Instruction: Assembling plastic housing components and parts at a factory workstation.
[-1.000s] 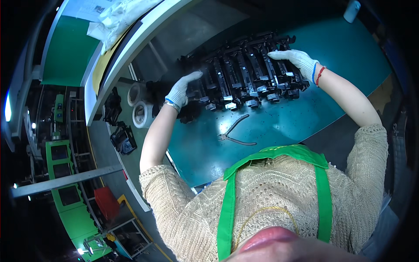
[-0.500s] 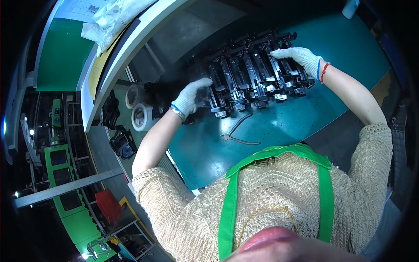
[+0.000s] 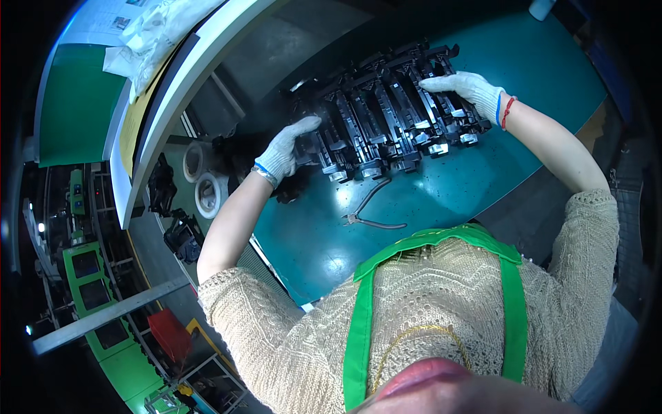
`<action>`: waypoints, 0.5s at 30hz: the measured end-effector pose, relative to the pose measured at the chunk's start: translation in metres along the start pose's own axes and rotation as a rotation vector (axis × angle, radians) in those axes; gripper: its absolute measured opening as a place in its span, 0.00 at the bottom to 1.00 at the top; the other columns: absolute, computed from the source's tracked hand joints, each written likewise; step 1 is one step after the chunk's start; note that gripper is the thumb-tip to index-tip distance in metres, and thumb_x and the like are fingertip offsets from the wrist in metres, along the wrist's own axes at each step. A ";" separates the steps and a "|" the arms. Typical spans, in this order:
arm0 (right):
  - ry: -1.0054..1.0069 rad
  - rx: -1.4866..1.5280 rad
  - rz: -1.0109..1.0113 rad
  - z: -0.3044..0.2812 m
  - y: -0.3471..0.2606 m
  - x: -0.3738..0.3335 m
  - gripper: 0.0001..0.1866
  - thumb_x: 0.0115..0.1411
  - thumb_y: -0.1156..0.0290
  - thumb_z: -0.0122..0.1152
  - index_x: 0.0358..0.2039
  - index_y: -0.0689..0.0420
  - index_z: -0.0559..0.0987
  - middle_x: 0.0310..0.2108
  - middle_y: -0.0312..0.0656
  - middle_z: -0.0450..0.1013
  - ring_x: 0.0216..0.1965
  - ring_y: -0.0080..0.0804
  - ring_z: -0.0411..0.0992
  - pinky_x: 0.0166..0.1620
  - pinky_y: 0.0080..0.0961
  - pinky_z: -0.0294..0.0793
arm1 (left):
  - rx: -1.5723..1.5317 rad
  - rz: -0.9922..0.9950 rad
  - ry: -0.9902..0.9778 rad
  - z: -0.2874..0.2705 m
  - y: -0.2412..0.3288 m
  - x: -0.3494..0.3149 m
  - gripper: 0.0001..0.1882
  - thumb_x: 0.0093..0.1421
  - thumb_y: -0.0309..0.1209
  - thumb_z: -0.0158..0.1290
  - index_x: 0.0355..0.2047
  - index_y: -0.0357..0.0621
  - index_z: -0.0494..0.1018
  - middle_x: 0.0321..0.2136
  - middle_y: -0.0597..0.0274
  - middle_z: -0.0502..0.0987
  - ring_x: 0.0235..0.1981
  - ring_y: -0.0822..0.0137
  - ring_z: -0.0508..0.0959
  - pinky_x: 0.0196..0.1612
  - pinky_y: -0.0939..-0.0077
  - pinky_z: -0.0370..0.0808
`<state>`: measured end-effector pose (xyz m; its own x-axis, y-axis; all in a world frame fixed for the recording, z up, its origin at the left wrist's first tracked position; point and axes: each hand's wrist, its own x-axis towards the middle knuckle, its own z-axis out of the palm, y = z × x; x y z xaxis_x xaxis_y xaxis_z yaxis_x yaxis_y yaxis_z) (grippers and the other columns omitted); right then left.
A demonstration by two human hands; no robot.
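Observation:
A row of long black plastic parts (image 3: 386,117), studded with small shiny pieces, lies side by side on the green tabletop (image 3: 441,186). My left hand (image 3: 281,150), in a white knit glove, is closed around a dark part at the row's left end, forefinger stretched along the top; its thumb side is partly hidden. At the right end, my gloved right hand (image 3: 472,91) grips the outermost black part, fingers reaching over its top and thumb out of sight. Nearer to me, diagonal cutters (image 3: 369,217) lie with their handles spread, touched by neither hand.
White rolls (image 3: 209,195) and black parts (image 3: 183,238) sit on a surface at the left. A white-edged shelf (image 3: 172,103) with a plastic bag (image 3: 162,34) curves above it. At the far right stands a pale bottle (image 3: 542,8). Green machinery (image 3: 103,310) is farther left.
The whole view has shifted slightly. My left hand has moved a little left and away from me, opening a small distance from the main row. My right hand keeps its place on the right end.

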<state>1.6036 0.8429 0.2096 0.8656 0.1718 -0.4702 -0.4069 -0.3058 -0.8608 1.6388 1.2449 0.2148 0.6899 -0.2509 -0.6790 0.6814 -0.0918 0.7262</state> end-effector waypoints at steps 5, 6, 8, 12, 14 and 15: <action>-0.002 0.001 0.029 0.002 0.003 -0.001 0.26 0.63 0.46 0.63 0.58 0.43 0.82 0.69 0.40 0.68 0.72 0.35 0.58 0.75 0.39 0.46 | 0.098 -0.011 0.119 0.013 0.002 -0.006 0.17 0.64 0.36 0.58 0.51 0.44 0.79 0.45 0.63 0.83 0.45 0.68 0.81 0.52 0.71 0.77; 0.032 -0.024 0.011 0.004 0.002 -0.001 0.26 0.63 0.46 0.64 0.58 0.43 0.82 0.67 0.39 0.70 0.71 0.34 0.61 0.74 0.37 0.48 | 0.102 -0.008 0.117 0.017 0.002 -0.009 0.17 0.64 0.36 0.58 0.51 0.44 0.79 0.45 0.63 0.83 0.45 0.68 0.81 0.52 0.71 0.77; 0.071 -0.046 -0.009 0.004 0.005 -0.002 0.26 0.62 0.47 0.64 0.58 0.44 0.83 0.65 0.39 0.72 0.69 0.33 0.63 0.74 0.36 0.50 | 0.171 0.075 0.216 0.028 0.002 -0.019 0.17 0.63 0.36 0.57 0.49 0.44 0.81 0.43 0.64 0.84 0.44 0.70 0.79 0.51 0.75 0.74; 0.022 0.048 -0.116 0.003 0.007 -0.017 0.23 0.60 0.50 0.68 0.54 0.45 0.85 0.56 0.34 0.79 0.58 0.24 0.74 0.66 0.23 0.64 | 0.106 0.239 0.090 0.004 -0.022 -0.015 0.19 0.58 0.38 0.63 0.47 0.41 0.81 0.41 0.61 0.82 0.40 0.65 0.80 0.45 0.65 0.79; 0.105 0.025 -0.100 -0.007 0.022 -0.015 0.22 0.60 0.52 0.69 0.52 0.46 0.86 0.54 0.33 0.80 0.56 0.22 0.75 0.66 0.22 0.65 | 0.240 0.417 0.088 0.004 -0.027 -0.021 0.17 0.57 0.35 0.64 0.43 0.38 0.83 0.38 0.61 0.83 0.38 0.66 0.80 0.47 0.69 0.78; 0.073 0.069 -0.143 -0.010 0.021 -0.016 0.19 0.60 0.55 0.70 0.49 0.49 0.87 0.49 0.35 0.83 0.51 0.23 0.78 0.62 0.24 0.71 | 0.157 0.470 0.023 0.002 -0.028 -0.026 0.15 0.55 0.34 0.65 0.40 0.37 0.84 0.34 0.62 0.83 0.37 0.66 0.81 0.50 0.72 0.77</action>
<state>1.5844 0.8248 0.2010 0.9339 0.1400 -0.3291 -0.2951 -0.2180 -0.9303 1.6018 1.2522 0.2126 0.9200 -0.2791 -0.2752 0.2514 -0.1186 0.9606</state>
